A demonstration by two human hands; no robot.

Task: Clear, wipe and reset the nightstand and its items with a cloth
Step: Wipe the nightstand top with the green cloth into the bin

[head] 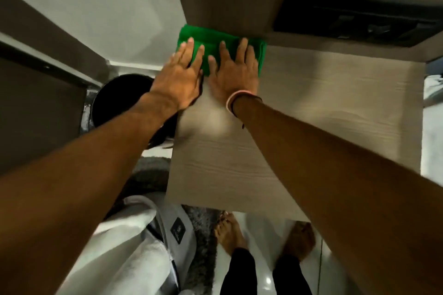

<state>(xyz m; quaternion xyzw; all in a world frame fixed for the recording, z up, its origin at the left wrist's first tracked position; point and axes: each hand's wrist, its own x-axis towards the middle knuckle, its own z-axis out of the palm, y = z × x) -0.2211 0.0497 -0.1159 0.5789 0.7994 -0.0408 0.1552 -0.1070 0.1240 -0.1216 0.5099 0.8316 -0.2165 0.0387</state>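
A folded green cloth [213, 43] lies at the back left corner of the pale wood nightstand top [323, 108], against the wooden back panel. My left hand [179, 76] presses flat on the cloth's left part, fingers spread. My right hand [233, 72], with bands on the wrist, presses flat on the cloth's right part. Both palms partly cover the cloth. No other items stand on the top surface in view.
A black switch panel [354, 17] is set in the back panel at upper right. A black round bin [119, 100] stands on the floor left of the nightstand. White towels or linen [124, 246] lie at lower left. My bare feet [230, 235] stand before the front edge.
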